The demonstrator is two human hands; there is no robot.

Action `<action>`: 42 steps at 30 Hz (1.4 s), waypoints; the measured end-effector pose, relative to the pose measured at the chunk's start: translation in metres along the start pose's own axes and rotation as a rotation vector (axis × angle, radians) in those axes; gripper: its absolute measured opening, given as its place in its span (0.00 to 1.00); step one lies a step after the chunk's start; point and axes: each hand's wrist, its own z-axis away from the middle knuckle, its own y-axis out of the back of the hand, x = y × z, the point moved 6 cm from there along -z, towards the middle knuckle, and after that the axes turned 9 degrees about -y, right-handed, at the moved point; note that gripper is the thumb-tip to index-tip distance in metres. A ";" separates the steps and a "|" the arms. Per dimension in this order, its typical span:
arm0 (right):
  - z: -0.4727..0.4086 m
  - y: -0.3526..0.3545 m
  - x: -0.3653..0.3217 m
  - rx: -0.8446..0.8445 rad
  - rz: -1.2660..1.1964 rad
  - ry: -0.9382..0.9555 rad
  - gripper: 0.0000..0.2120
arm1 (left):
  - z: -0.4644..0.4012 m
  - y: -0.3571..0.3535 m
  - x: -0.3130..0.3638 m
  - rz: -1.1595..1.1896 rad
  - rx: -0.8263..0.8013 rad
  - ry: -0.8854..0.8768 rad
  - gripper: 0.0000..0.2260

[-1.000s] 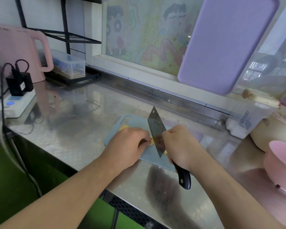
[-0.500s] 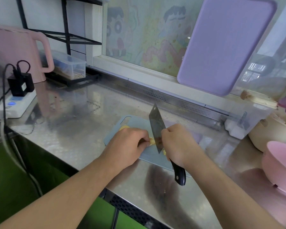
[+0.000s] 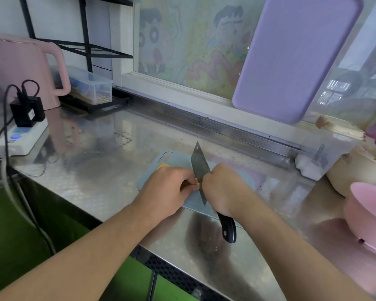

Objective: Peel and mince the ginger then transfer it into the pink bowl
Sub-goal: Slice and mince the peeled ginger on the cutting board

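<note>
1. Counter [image 3: 109,148]: steel, its right end cut off by the frame.
2. Pink bowl [image 3: 371,216]: at the right edge, partly out of view, well apart from the board.
3. Board [image 3: 152,177]: mostly hidden beneath both hands.
4. Right hand [image 3: 224,190]: fist wrapped round the knife [image 3: 201,170]; only the handle's end shows.
5. Left hand [image 3: 167,187]: fingers curled, pinching the ginger [image 3: 197,182], a yellow sliver beside the blade.
</note>
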 end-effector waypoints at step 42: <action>-0.001 0.013 0.008 0.066 -0.106 0.071 0.13 | 0.002 0.004 -0.001 0.027 0.047 0.024 0.04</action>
